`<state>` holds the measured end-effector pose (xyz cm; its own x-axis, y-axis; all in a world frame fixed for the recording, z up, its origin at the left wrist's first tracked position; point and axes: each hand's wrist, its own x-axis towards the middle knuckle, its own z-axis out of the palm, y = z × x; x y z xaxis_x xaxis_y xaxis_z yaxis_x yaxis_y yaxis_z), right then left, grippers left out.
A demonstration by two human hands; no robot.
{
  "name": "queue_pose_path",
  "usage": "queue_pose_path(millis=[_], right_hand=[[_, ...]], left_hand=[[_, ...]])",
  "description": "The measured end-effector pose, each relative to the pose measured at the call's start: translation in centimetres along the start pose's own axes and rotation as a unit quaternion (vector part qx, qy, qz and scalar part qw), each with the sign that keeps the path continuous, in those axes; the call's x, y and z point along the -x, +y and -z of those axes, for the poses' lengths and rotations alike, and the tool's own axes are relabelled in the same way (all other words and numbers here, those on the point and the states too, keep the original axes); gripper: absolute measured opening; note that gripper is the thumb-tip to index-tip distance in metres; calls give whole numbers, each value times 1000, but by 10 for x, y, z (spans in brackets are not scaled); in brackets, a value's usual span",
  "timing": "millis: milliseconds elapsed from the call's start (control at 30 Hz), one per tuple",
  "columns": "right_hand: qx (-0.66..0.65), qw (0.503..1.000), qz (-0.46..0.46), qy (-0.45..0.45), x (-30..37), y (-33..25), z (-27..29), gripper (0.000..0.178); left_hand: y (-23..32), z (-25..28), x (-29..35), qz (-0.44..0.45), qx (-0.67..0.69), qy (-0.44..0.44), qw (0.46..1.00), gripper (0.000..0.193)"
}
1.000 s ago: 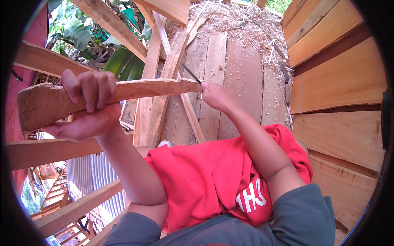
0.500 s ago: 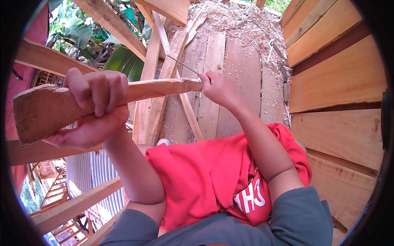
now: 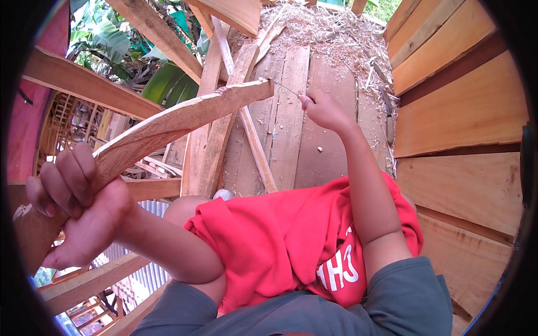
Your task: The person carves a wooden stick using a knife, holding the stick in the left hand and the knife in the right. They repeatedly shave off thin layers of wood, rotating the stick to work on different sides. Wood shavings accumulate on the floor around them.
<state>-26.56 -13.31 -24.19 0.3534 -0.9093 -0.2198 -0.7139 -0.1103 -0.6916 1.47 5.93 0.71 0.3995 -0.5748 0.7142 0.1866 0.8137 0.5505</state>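
The left hand (image 3: 84,207) has its grip wrapped around the thick end of a long piece of wood (image 3: 168,126). The wood slants from near left up to the far middle, over the plank floor (image 3: 330,131). The right hand (image 3: 325,109) has its grip closed on a thin knife (image 3: 288,89), whose tip is just beside the wood's far end; I can't tell if they touch.

The wood might wobble or twist, because the left hand is well apart from the knife end and I see nothing else clearly holding it. If the knife slips, it could swing toward the legs under the red cloth (image 3: 263,235). The wood shavings (image 3: 319,31) at the far side could make feet slide.
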Motion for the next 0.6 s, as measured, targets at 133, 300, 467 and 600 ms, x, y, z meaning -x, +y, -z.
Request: queue_pose_path(millis=[133,300,467,600], right_hand=[[56,992,-40,-109,5,19,12,23],[149,955,44,-254,4,35,-8,29],[166,955,-117,215,-4,22,-25,25],[74,997,-21,-9,-5,52,1,23]], left_hand=[[6,13,-4,-26,-69,49,996,61],[-2,1,-3,-88,-177,165,966,71],[-4,5,-2,-60,-158,172,971,75],[1,22,-4,-38,-66,92,993,69]])
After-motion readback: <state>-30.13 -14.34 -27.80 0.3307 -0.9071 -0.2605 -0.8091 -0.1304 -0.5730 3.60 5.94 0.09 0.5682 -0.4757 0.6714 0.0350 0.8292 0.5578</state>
